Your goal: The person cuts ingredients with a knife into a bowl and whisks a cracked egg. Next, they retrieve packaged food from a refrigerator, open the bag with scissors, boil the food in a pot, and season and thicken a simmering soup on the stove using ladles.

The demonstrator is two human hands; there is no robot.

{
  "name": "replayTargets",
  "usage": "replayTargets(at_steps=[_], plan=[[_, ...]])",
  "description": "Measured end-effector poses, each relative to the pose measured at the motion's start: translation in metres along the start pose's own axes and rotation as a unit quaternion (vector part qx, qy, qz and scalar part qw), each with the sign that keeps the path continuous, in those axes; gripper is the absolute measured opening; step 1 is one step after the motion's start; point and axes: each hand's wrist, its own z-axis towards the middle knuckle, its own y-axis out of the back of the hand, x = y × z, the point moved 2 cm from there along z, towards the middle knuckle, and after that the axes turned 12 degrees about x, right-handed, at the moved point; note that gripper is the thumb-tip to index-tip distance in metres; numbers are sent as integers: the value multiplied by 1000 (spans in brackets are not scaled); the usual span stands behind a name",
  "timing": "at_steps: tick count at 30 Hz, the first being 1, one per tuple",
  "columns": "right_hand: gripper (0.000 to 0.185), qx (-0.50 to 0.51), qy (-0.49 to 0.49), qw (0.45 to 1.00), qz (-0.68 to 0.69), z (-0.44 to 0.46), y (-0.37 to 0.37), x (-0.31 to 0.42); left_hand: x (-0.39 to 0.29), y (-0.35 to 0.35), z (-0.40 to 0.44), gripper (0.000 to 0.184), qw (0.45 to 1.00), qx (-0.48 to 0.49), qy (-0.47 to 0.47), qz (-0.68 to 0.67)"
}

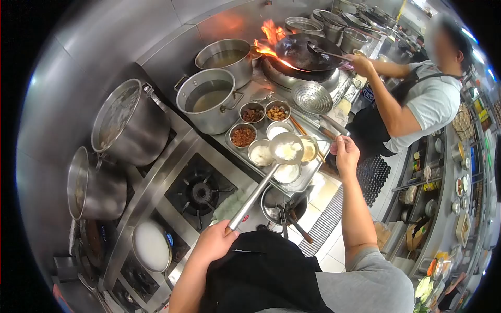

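My left hand (216, 241) is wrapped round the handle end of a long metal ladle (250, 201). The ladle's bowl holds some whitish, pale yellow stuff (287, 151) and hovers over a metal tray (298, 186) of small seasoning bowls. Among them are bowls of white powder (287, 173), reddish-brown bits (243, 136), dark dried pieces (252, 113) and yellow-brown pieces (277, 111). Right of the tray, my right hand (346, 155) is raised with fingertips pinched; what they hold, if anything, is hidden. Close beyond its fingers lies the handle of a perforated skimmer (312, 99).
A co-worker (417, 99) stirs a wok (308, 52) beside tall flames (274, 39). Large pots of liquid (206, 99) and stockpots (133, 117) line the left and back. A bare gas burner (201, 192) sits left of the ladle. Small pans (284, 206) hang below the tray.
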Motion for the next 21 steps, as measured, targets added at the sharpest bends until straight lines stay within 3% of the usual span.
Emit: replayTargets(at_steps=[2,3,5,7,8,9,10,11,13,14,16,19,21], plan=[[24,13,-5,987,-158,11,0,-34,7,-5,0,36,999,10,-10,-34],[29,83,-78,962,-249,11,-1,-42,14,-7,-2,37,997,21,-19,-68],[42,5,23,850,-527,-12,-14,-49,38,-15,-8,33,992,13,-6,-123],[55,-101,134,840,-516,-39,-42,-36,48,-22,-27,32,972,30,-15,-231],[62,5,109,924,-367,-56,-71,-20,51,-24,-37,31,961,11,-22,-276],[70,117,71,968,-208,-83,-102,3,50,-27,-47,31,947,-10,-31,-318],[68,245,-21,966,-81,-118,-141,21,49,-29,-55,32,953,-59,-33,-296],[66,362,-120,924,38,-160,-180,44,48,-32,-62,32,956,-102,-35,-271],[61,548,-200,793,172,-235,-237,102,43,-39,-76,35,934,-184,-39,-305],[53,556,-158,797,179,-266,-261,139,44,-43,-83,41,911,-244,-85,-322],[46,574,-112,791,182,-292,-288,169,58,-44,-112,43,911,-274,-84,-295],[39,614,-175,728,249,-311,-314,182,90,-50,-168,48,927,-259,-87,-259],[38,612,-311,680,259,-322,-324,189,118,-76,-200,50,909,-246,-170,-291]])
